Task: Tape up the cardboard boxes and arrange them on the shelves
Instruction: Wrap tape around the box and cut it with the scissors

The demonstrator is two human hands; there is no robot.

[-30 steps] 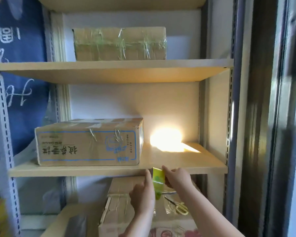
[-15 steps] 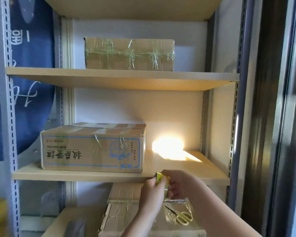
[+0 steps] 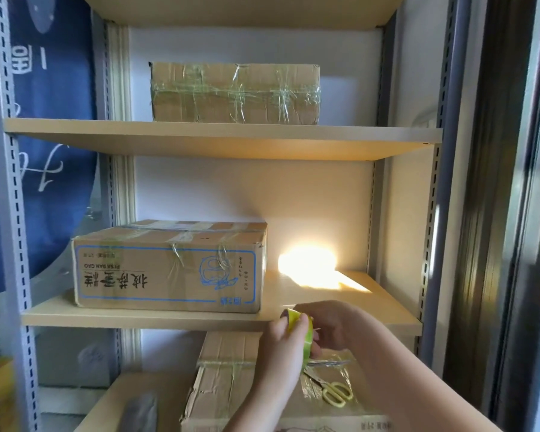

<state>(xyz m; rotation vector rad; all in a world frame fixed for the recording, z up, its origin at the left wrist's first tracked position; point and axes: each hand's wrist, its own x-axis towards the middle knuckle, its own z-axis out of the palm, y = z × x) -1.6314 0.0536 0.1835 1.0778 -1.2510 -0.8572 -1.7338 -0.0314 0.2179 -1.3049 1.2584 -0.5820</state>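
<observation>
Gripping tape roll (image 3: pixel 300 330) w/ both hands at mid shelf (image 3: pixel 156 319) front edge (open room right of printed box (image 3: pixel 169 266)).

Both hands, left hand (image 3: pixel 282 347) and right hand (image 3: pixel 331 328), grip a yellow-green roll of tape (image 3: pixel 303 333) above a worn cardboard box (image 3: pixel 225 381) bearing yellow-handled scissors (image 3: pixel 332 392); two taped cartons sit on the beige metal-framed shelves (image 3: pixel 219 140) above.

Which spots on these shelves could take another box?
The middle shelf is bare from the printed box to the right upright. The top shelf has narrower strips either side of its taped box. The lowest level is crowded: both hands, tape roll, scissors on a box.
</observation>
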